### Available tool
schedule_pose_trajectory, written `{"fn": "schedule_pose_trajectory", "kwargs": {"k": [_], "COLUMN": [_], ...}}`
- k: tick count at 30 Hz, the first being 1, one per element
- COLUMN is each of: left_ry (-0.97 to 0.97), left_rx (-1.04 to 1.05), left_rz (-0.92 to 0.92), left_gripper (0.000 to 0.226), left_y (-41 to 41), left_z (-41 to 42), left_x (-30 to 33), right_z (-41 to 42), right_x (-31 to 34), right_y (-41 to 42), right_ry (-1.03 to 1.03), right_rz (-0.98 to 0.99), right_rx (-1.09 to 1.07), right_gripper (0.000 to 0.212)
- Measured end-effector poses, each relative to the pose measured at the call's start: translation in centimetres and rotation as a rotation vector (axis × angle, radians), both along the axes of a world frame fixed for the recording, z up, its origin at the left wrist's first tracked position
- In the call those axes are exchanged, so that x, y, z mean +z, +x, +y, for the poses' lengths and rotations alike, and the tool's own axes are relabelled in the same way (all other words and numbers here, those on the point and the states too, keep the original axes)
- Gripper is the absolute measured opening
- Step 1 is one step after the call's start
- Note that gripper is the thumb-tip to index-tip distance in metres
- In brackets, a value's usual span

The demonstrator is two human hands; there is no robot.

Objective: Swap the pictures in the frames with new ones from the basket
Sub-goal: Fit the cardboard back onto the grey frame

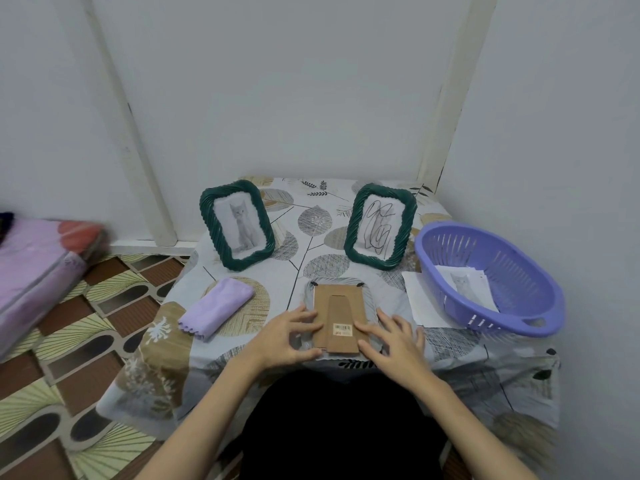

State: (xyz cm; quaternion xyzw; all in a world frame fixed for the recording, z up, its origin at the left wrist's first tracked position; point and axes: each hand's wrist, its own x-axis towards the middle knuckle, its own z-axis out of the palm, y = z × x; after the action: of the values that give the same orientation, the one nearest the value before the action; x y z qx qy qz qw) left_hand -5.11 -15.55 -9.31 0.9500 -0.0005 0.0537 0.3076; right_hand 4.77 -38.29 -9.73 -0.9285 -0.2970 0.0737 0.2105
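A third frame (341,315) lies face down on the bench (239,344) between the two hands, its brown backing board and folded stand turned up, most likely so the back can be opened and the picture swapped. The left hand (289,336) rests on the frame's left edge with fingers spread and lightly bent, gripping nothing. The right hand (393,341) lies on the right edge, its fingers out almost straight toward the barcode label (343,330), also holding nothing. Two small dark clips at the far edge of the board look turned aside.

Beyond the hands stand two green frames: one past the left hand shows a cat (237,225), one past the right hand a scribble (380,226). To the right of the right hand sits the basket (485,277) with a cat picture (465,284) inside, and a white sheet (420,303) partly under it. A folded lilac cloth (216,306) lies left of the left hand. Nothing blocks the reach to the basket.
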Motion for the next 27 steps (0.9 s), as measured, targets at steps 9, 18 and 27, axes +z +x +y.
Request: {"fn": "schedule_pose_trajectory", "kwargs": {"k": [9,18,27], "left_ry": [-0.119,-0.112,-0.196], "left_rx": [0.072,0.073,0.209], "left_rz": [-0.062,-0.059,-0.208], "left_gripper": [0.094,0.076,0.06], "left_y": [-0.1,0.0,-0.8], "left_z": [-0.5,-0.7,-0.7], "left_x": [-1.2,-1.2,-0.8], "right_z": [1.0,1.3,1.1], "right_x": [0.8,0.7,0.4], "right_y": [-0.8,-1.5,-1.5], "right_ry": [0.041,0.018,0.05], "right_rz": [0.091,0.04,0.042], "right_rx": [-0.077,-0.095,-0.08], "right_gripper": [0.039,0.08,0.078]}}
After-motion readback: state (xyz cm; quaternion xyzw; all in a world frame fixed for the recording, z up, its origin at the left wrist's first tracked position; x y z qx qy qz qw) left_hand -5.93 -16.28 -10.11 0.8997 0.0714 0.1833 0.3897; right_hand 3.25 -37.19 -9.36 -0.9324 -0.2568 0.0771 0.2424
